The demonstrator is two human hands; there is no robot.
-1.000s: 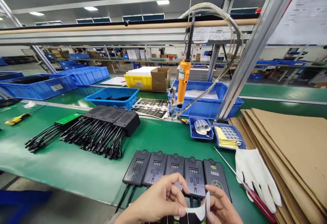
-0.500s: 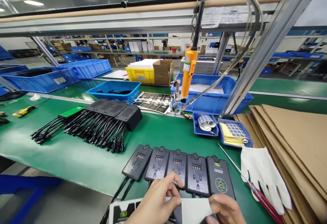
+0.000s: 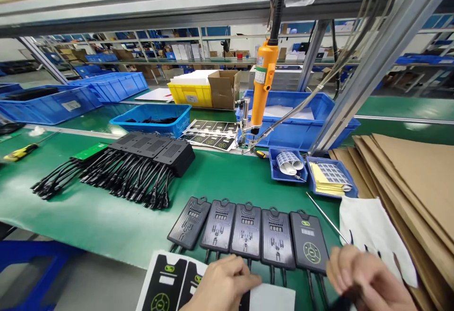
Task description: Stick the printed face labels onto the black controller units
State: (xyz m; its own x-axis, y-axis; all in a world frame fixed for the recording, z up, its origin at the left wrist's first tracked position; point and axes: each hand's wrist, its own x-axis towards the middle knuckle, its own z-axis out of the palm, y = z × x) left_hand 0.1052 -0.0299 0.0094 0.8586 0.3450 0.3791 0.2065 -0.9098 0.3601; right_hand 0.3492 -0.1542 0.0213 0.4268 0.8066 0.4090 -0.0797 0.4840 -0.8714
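Note:
My left hand [image 3: 223, 282] grips a sheet of black stickers [image 3: 166, 282] with green logos and button rings; the sheet's right end is bare white backing. My right hand [image 3: 365, 273], fingers pinched together and partly blurred, holds a dark peeled sticker [image 3: 349, 297] at the lower right. Just beyond the hands lies a row of black controller boxes [image 3: 246, 230] with digit windows and cables. The rightmost controller [image 3: 308, 242] bears a sticker with a green ring; the others show bare fronts.
A screwdriver [image 3: 328, 219] and white glove [image 3: 376, 235] lie at right, beside cardboard sheets [image 3: 418, 178]. An orange electric screwdriver [image 3: 264, 84] hangs above the bench. Black cabled units [image 3: 152, 148] stand at left. Small blue trays [image 3: 289, 176] and more sticker sheets [image 3: 211, 136] are farther back.
My right hand has moved away from the sheet to the right, with the dark sticker in its fingers. My left hand stays on the sheet. The view has tilted down.

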